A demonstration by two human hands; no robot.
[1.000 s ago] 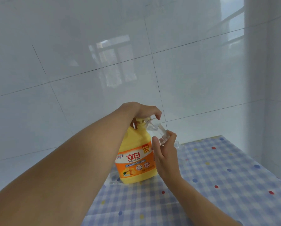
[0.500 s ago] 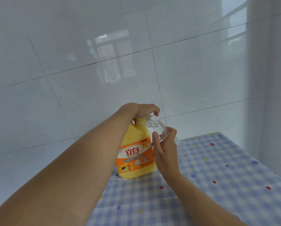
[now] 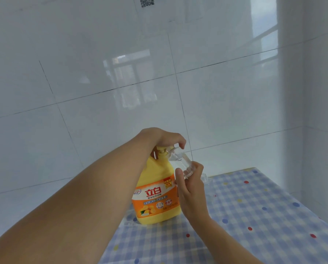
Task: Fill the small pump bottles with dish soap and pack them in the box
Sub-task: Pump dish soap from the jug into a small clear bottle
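Observation:
A big yellow dish soap bottle (image 3: pixel 155 191) with an orange label stands on the checked tablecloth (image 3: pixel 254 216). My left hand (image 3: pixel 163 137) lies over its pump head, fingers curled down round the front. My right hand (image 3: pixel 191 189) grips a small clear bottle (image 3: pixel 180 160) by its base. That small bottle is tilted, its mouth up against the pump's spout under my left fingers. I cannot tell how much soap is inside it. No box is in view.
A small clear plastic piece (image 3: pixel 205 177) lies on the table just behind my right hand. Another clear piece (image 3: pixel 129 222) lies at the soap bottle's lower left. A white tiled wall stands close behind, and the table's far edge runs along it.
Both hands keep their hold on the pump and the small bottle. Only my view has tipped upward a little, so the scene sits lower in the frame.

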